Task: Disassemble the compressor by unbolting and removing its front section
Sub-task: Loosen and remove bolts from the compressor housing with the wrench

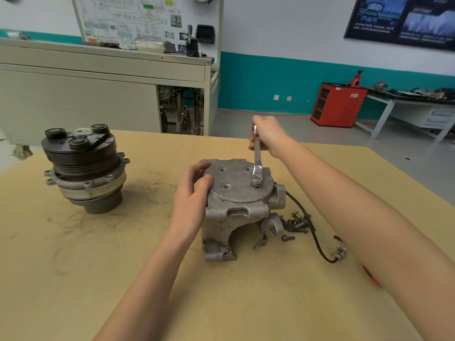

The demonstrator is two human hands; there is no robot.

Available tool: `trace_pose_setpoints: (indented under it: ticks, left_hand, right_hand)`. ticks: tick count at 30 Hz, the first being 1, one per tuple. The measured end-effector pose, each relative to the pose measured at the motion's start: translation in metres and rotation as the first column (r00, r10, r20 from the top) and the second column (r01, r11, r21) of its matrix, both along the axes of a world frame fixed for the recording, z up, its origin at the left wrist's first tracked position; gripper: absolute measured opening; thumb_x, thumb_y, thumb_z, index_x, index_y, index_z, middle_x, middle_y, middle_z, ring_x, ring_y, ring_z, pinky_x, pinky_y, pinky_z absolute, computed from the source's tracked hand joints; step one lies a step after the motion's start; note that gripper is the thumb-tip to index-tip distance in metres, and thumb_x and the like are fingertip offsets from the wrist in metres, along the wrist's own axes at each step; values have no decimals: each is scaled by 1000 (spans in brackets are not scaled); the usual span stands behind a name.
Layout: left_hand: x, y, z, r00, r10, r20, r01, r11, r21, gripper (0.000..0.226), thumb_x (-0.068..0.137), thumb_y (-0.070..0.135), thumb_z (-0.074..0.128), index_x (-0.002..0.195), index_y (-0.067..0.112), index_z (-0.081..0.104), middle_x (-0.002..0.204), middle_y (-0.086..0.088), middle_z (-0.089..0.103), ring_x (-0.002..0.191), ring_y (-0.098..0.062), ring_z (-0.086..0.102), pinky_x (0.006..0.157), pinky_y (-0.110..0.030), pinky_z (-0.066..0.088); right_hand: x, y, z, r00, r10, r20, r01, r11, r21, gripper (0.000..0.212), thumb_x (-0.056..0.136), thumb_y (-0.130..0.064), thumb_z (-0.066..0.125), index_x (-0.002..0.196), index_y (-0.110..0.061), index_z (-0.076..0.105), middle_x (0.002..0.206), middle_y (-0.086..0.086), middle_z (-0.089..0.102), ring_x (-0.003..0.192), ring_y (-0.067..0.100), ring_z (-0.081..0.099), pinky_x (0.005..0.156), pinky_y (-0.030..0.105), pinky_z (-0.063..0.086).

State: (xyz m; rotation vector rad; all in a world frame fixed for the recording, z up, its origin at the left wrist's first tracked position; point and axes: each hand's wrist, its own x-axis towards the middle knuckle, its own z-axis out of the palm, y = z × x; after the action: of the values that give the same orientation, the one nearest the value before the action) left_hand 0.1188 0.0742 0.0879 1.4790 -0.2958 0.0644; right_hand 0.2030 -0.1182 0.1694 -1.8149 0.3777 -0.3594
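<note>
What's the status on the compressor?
Left hand grips housing rim. Right hand grips wrench, ring end on one top bolt. Loose bolts lie right of housing; nothing blocks the wrench.

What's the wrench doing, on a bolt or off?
On: the wrench has its ring end seated round a bolt on the housing top, right hand gripping the handle.

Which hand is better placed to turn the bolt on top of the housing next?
Right. The right hand grips the wrench, whose ring sits on the bolt; the left hand only holds the housing steady.
</note>
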Motion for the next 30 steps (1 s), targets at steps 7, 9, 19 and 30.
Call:
trace_pose_setpoints:
  ticks: [7, 9, 19, 30]
  left_hand:
    - [1, 1, -1, 999, -2, 32, 1, 1000, 25, 26, 100, 17, 46, 122, 25, 58, 124, 3, 58, 119, -16, 54, 103, -47, 44]
    - [2, 0, -1, 999, 4, 38, -5, 1000, 28, 27, 100, 16, 47, 123, 24, 58, 126, 2, 58, 121, -16, 53, 105, -47, 42]
    - [2, 2, -4, 996, 30, 90, -34, 998, 48, 5, 84, 28, 47, 84, 33, 44, 89, 6, 53, 94, -16, 48, 76, -30, 40]
    - [2, 1, -4, 999, -20, 39, 20, 1000, -15, 28, 99, 12, 45, 123, 18, 59, 123, -4, 61, 115, -18, 57, 91, -31, 46]
  right_hand:
    - [23, 54, 12, 989, 106, -102, -106, 31, -994, 22, 100, -13, 36, 112, -10, 54, 106, 14, 59, 93, 31, 57, 67, 36, 40]
    - [18, 75, 18, 985, 141, -96, -79, -118, -990, 32, 102, -24, 31, 116, -13, 57, 111, 13, 60, 99, 32, 58, 67, 36, 37]
    - [-87, 176, 25, 859, 488, -156, 69, -412, -908, 30, 93, -4, 38, 104, -19, 62, 94, -4, 64, 86, 22, 64, 53, 29, 34]
    - [-243, 64, -21, 650, 641, 408, 375, 197, -906, 35, 90, -18, 48, 57, -12, 52, 52, 4, 31, 52, 21, 21, 51, 27, 21]
